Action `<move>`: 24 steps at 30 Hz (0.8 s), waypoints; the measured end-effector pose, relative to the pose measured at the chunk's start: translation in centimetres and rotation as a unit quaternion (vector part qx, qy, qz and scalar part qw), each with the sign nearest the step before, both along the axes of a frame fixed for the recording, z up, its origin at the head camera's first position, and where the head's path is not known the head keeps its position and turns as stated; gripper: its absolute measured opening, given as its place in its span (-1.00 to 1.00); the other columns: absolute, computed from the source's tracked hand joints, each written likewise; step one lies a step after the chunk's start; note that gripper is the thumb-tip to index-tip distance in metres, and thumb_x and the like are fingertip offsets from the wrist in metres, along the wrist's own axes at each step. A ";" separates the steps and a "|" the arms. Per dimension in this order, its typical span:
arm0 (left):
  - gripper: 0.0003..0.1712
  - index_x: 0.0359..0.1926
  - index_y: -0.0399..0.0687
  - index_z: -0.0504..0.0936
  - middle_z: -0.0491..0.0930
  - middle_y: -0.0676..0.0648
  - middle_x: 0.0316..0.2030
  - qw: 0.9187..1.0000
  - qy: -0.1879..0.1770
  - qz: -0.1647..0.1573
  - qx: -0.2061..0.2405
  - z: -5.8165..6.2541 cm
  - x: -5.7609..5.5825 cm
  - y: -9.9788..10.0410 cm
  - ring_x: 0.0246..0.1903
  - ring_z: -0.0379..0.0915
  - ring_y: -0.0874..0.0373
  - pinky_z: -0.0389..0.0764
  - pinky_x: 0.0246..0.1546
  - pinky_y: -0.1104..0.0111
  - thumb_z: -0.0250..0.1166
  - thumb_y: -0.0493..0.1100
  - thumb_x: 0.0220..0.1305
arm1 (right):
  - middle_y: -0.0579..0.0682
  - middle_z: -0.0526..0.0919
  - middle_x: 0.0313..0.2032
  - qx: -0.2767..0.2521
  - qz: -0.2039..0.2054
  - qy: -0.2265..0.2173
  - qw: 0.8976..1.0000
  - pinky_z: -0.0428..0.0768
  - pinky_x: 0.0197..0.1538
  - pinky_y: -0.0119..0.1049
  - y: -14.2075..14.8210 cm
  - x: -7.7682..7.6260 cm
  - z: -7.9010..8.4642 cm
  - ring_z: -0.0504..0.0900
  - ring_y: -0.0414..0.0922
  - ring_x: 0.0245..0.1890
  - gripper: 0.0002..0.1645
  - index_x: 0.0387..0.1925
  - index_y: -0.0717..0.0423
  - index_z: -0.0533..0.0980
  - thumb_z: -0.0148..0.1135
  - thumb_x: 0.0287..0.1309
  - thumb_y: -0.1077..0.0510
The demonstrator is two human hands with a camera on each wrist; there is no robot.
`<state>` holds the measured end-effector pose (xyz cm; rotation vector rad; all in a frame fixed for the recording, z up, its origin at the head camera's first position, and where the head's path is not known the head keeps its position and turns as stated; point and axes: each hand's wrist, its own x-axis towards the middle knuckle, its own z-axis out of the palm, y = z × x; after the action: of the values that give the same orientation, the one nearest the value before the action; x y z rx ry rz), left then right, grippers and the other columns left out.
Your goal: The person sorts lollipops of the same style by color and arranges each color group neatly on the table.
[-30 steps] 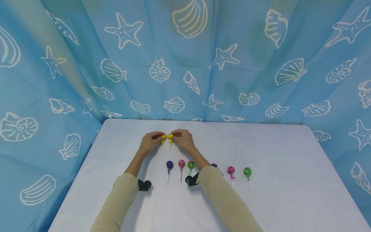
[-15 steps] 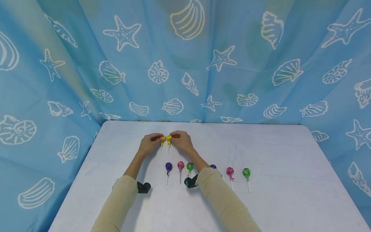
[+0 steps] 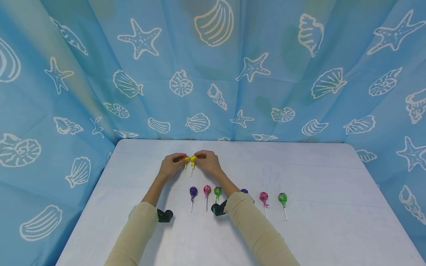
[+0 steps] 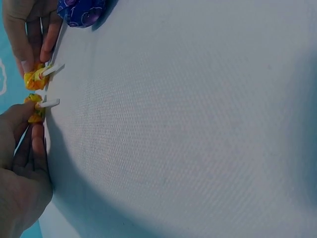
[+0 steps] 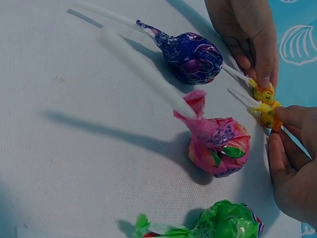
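At the back left of the white table, my left hand (image 3: 169, 165) pinches a yellow-wrapped lollipop (image 4: 35, 117) between thumb and fingers. Close beside it, my right hand (image 3: 209, 162) pinches a second yellow lollipop (image 5: 270, 120) the same way. The two heads are side by side in the head view, with both white sticks pointing toward the front. A purple lollipop (image 3: 193, 191), a pink lollipop (image 3: 207, 190) and a green lollipop (image 3: 217, 190) lie in a row in front of the hands.
Farther right lie another purple lollipop (image 3: 244, 191), partly behind the right sleeve (image 3: 254, 221), another pink lollipop (image 3: 264, 196) and another green lollipop (image 3: 282, 198). A blue shell-print curtain (image 3: 219, 74) hangs behind the table (image 3: 319, 207). Black wrist cameras stick out below both forearms.
The head view has shifted slightly, so the scene sits a little lower and further left. The two yellow lollipop heads have come slightly closer together; both hands keep their hold.
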<state>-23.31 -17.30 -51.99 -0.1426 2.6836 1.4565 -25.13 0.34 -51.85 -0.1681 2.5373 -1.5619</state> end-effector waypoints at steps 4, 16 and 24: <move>-0.60 0.18 -0.20 0.61 0.63 -0.19 0.06 1.000 -0.002 0.001 0.001 0.1 0.0 0.0 0.06 0.52 -0.06 0.50 0.15 0.10 0.29 -0.15 0.38 | 0.04 0.72 -0.10 -0.001 -0.001 -0.004 1.000 0.55 0.12 -0.19 0.0 0.0 0.1 0.64 -0.03 -0.03 -0.77 -0.05 0.15 0.68 0.34 0.28 0.18; -0.58 0.19 -0.22 0.60 0.63 -0.21 0.05 1.000 -0.002 -0.001 0.012 0.0 0.0 -0.1 0.05 0.52 -0.08 0.50 0.16 0.11 0.30 -0.16 0.37 | 0.05 0.72 -0.09 0.000 0.002 0.002 1.000 0.56 0.12 -0.20 -0.1 -0.1 0.0 0.65 -0.02 -0.03 -0.76 -0.04 0.17 0.67 0.33 0.27 0.23; -0.59 0.19 -0.22 0.61 0.62 -0.21 0.07 1.000 0.002 0.000 0.017 -0.1 0.0 -0.2 0.07 0.51 -0.08 0.50 0.15 0.11 0.29 -0.18 0.38 | 0.03 0.71 -0.09 0.014 0.002 0.001 1.000 0.55 0.12 -0.19 -0.3 -0.3 -0.1 0.63 -0.04 -0.04 -0.78 -0.04 0.14 0.68 0.30 0.31 0.22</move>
<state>-23.29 -17.48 -52.10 -0.1380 2.6617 1.5023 -25.44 0.09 -51.99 -0.1723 2.5570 -1.5255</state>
